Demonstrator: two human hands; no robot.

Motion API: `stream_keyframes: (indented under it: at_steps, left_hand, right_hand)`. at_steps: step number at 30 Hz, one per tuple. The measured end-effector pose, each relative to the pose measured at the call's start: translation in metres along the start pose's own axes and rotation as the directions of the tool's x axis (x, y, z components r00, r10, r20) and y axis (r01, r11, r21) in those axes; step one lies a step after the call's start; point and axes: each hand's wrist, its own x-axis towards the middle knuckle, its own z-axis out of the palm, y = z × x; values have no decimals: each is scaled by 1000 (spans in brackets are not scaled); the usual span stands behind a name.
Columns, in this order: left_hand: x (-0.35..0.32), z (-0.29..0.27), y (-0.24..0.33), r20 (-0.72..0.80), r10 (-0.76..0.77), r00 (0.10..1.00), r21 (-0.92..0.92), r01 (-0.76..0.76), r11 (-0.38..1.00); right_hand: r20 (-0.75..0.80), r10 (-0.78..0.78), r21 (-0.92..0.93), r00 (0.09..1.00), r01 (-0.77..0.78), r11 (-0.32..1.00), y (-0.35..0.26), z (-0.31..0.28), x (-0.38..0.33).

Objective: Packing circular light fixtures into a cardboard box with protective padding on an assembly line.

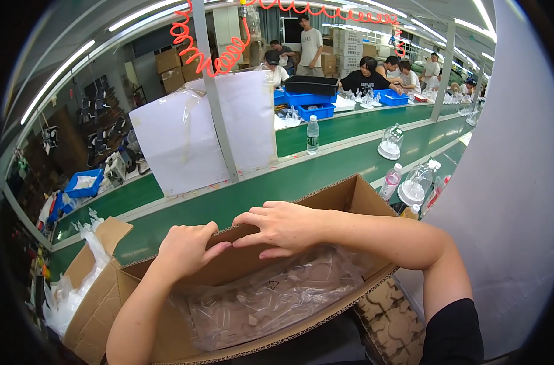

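Observation:
An open cardboard box (334,199) stands close in front of me. My left hand (184,248) grips its far wall left of the middle, fingers over the rim and thumb inside. Beside it, my right hand (280,228) holds the same rim, with its forearm stretched across the right end of the box. The two hands almost meet, thumb tip near fingertips. A crumpled clear plastic bag (271,304) lies across the inside of the box; what may be under it cannot be made out.
Left stands another opened carton (97,304) with white plastic bags. Behind runs a green conveyor (264,188) with a water bottle (313,135) and a clear dome on a white base (390,143). Moulded pulp trays (389,316) lie lower right. Several people work beyond; orange coiled hoses (228,56) hang above.

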Motion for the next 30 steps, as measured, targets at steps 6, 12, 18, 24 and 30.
stream_keyframes:
  at_steps: [6, 12, 18, 24, 30]
  left_hand:
    - [0, 0, 0, 4, 4, 1000, 8, -4, 1000]
    - [-2, 1, 0, -3, 10, 1000, 20, -10, 1000]
    - [0, 2, 1, -4, 13, 1000, 14, -13, 1000]
    - [1, 1, 0, -8, 3, 1000, 7, -3, 1000]
    - [1, 3, -1, -22, 1, 1000, 3, -1, 1000]
  right_hand:
    - [10, 3, -2, 1000, -3, 1000, 0, 0, 0]
    - [11, -5, 0, 1000, 5, 1000, -1, 1, 0]
    - [29, 26, 13, 999, -26, 1000, -1, 0, -2]
    - [-24, 8, 9, 1000, -8, 1000, 0, 2, -1]
    - [13, 21, 28, 1000, -22, 999, 0, 0, -1]
